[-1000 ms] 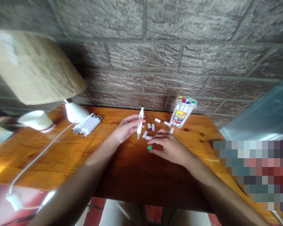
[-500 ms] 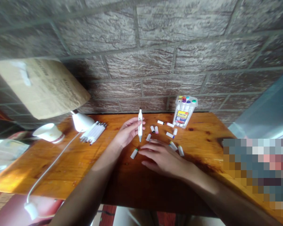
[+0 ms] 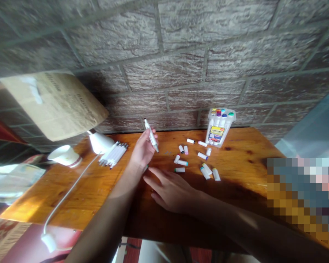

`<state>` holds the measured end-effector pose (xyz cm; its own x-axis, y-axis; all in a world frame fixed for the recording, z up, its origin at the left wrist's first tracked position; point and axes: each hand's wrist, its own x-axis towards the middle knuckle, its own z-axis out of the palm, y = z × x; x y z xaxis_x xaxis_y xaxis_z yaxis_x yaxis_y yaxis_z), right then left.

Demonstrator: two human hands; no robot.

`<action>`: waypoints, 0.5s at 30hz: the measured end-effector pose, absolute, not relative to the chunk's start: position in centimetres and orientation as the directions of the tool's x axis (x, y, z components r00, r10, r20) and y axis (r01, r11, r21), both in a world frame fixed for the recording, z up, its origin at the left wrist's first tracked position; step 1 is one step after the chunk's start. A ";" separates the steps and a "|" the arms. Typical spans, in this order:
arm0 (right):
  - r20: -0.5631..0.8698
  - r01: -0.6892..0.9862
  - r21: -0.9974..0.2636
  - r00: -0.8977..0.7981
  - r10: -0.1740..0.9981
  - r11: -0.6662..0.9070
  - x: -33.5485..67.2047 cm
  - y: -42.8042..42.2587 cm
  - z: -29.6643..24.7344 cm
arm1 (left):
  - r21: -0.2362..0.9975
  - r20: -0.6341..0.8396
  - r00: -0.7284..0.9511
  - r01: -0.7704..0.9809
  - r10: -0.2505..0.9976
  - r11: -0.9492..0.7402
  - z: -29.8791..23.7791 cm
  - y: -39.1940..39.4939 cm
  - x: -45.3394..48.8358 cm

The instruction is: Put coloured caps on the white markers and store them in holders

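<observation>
My left hand (image 3: 144, 149) is closed around a white marker (image 3: 151, 135) that has no cap at either end that I can make out; it leans with its upper end to the left. Low over the table, my right hand (image 3: 170, 186) has its fingers stretched out and apart. By its fingertips and the left wrist lies a small cap (image 3: 146, 168), mostly hidden. Loose white marker caps with coloured bands lie to the right, among them a green-banded cap (image 3: 180, 170) and a blue-banded cap (image 3: 202, 156).
A clear case (image 3: 220, 128) of capped markers stands near the wall. On the left, a row of uncapped markers (image 3: 113, 155) lies beside the lamp base (image 3: 98, 141), under a brown paper shade (image 3: 57, 106). A paper cup (image 3: 65, 156) and a white cord (image 3: 64, 195) are further left.
The marker in my left hand has moved left and tilted. My right hand has shifted left, uncovering several caps. The view has turned slightly.
</observation>
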<state>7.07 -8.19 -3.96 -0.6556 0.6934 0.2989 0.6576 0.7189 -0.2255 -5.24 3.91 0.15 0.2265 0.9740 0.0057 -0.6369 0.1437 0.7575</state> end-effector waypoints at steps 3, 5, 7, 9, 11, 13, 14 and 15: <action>0.273 0.735 -0.217 -0.586 0.763 0.643 4.6 -6.9 -4.2 | 0.694 0.006 0.088 -0.717 0.996 0.059 0.8 4.5 -6.8; 0.241 0.793 -0.228 -0.517 0.822 0.565 3.2 -5.5 -4.2 | 0.651 0.074 0.022 -0.759 0.997 -0.032 1.1 4.9 -8.0; 0.225 0.799 -0.239 -0.508 0.832 0.552 2.3 -4.1 -4.1 | 0.667 0.123 -0.035 -0.737 0.992 -0.109 1.2 5.1 -8.9; 0.227 0.802 -0.244 -0.500 0.836 0.545 1.9 -3.2 -4.0 | 0.711 0.146 -0.061 -0.688 0.987 -0.147 1.2 5.2 -9.4; 0.237 0.804 -0.233 -0.498 0.834 0.547 2.0 -3.0 -4.0 | 0.750 0.156 -0.051 -0.643 0.986 -0.152 1.1 5.2 -9.4; 0.239 0.789 -0.196 -0.538 0.808 0.583 2.6 -3.6 -4.1 | 0.776 0.163 -0.019 -0.615 0.986 -0.140 0.9 5.2 -9.2; 0.233 0.775 -0.174 -0.567 0.790 0.607 3.2 -4.1 -4.2 | 0.785 0.166 -0.004 -0.604 0.986 -0.135 0.9 5.1 -9.1; 0.221 0.759 -0.158 -0.596 0.772 0.632 3.9 -4.8 -4.3 | 0.791 0.169 0.011 -0.598 0.986 -0.129 0.8 5.1 -8.9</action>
